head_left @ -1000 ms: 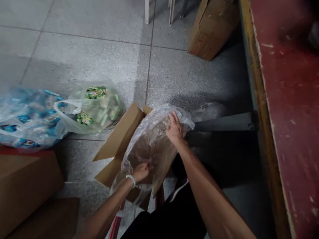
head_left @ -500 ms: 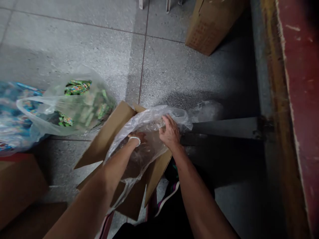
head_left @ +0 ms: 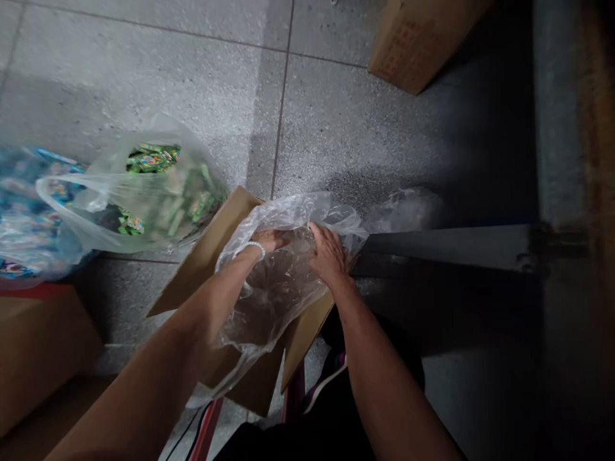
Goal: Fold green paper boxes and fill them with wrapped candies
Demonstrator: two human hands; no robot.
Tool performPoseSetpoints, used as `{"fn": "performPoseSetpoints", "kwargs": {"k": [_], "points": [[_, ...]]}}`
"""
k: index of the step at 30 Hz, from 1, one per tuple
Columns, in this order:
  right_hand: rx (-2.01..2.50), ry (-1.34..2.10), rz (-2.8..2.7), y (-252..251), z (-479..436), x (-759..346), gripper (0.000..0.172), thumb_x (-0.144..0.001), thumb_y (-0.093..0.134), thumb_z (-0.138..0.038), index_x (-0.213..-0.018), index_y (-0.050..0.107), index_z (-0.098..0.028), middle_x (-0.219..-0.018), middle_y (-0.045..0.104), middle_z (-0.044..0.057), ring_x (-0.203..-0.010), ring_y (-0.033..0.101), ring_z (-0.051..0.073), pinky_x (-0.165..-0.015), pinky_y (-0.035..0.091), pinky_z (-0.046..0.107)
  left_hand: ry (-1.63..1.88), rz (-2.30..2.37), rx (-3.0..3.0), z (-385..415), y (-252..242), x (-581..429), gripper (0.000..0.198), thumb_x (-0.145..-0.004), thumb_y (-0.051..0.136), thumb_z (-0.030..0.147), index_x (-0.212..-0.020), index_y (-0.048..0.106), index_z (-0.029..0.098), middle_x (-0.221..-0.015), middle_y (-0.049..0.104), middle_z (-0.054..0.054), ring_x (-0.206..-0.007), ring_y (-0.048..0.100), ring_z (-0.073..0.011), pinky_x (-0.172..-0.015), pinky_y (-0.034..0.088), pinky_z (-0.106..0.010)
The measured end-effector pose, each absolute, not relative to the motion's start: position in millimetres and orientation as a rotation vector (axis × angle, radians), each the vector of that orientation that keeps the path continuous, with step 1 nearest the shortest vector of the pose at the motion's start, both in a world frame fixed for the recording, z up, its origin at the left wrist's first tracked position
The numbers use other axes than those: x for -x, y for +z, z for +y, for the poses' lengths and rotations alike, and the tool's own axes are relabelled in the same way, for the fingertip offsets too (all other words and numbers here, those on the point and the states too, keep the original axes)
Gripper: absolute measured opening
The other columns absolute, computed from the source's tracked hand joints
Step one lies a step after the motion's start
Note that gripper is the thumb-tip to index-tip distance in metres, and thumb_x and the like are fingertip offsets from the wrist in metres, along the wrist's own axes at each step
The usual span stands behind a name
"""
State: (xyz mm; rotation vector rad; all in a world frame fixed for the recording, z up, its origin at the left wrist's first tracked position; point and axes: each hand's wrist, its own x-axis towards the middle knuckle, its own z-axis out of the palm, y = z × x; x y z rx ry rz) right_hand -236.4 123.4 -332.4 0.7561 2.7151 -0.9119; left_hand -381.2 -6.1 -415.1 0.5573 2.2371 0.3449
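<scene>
A clear plastic bag (head_left: pixel 273 294) lines an open cardboard box (head_left: pixel 204 266), its loose rim spread over the flaps. My left hand (head_left: pixel 270 241), with a white bead bracelet (head_left: pixel 258 248) at the wrist, reaches inside the bag near its far edge. Its fingers look stretched out against the plastic, though the tips are partly blurred. At the bag's right side, my right hand (head_left: pixel 329 255) has its thumb and fingers bent around the plastic rim. The bottom of the bag shows between my arms, creased and see-through.
Left of the box lie a translucent bag of green packets (head_left: pixel 168 192) and a bag of blue packets (head_left: pixel 38 211). Cardboard boxes stand at lower left (head_left: pixel 43 346) and upper right (head_left: pixel 423 45). A metal bar (head_left: pixel 456 250) extends rightward beside the box.
My left hand has risen from deeper in the bag toward its far edge. The bag's mouth is wider and more of its inside shows. My right hand stays at the right rim.
</scene>
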Motion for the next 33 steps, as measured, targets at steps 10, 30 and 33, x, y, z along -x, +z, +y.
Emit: {"fn": "performPoseSetpoints", "kwargs": {"k": [10, 30, 33], "points": [[-0.695, -0.872, 2.708, -333.5, 123.5, 232.8, 0.070, -0.081, 0.056, -0.004, -0.148, 0.042, -0.018, -0.148, 0.050, 0.009, -0.130, 0.043, 0.027, -0.110, 0.037, 0.041, 0.035, 2.263, -0.316, -24.8, -466.1, 342.4, 0.042, -0.094, 0.062, 0.037, -0.131, 0.056, 0.017, -0.135, 0.057, -0.012, -0.116, 0.059, -0.0283, -0.096, 0.051, -0.051], [-0.689, -0.892, 2.739, -341.9, 121.9, 235.6, 0.076, -0.077, 0.055, -0.005, -0.149, 0.042, -0.026, -0.140, 0.056, 0.007, -0.120, 0.047, 0.032, -0.097, 0.045, 0.044, 0.247, 2.158, -0.554, 15.4, -439.8, 330.7, 0.038, -0.095, 0.061, 0.037, -0.127, 0.059, 0.017, -0.129, 0.060, -0.011, -0.110, 0.062, -0.0252, -0.093, 0.054, -0.047], [-0.665, -0.918, 2.726, -338.0, 122.4, 237.8, 0.072, -0.078, 0.054, -0.004, -0.147, 0.044, -0.023, -0.139, 0.058, 0.008, -0.119, 0.050, 0.029, -0.102, 0.042, 0.042, 0.214, 2.142, -0.523, 25.8, -442.8, 339.7, 0.039, -0.095, 0.061, 0.038, -0.128, 0.058, 0.017, -0.129, 0.060, -0.011, -0.111, 0.062, -0.0263, -0.092, 0.054, -0.049]]}}
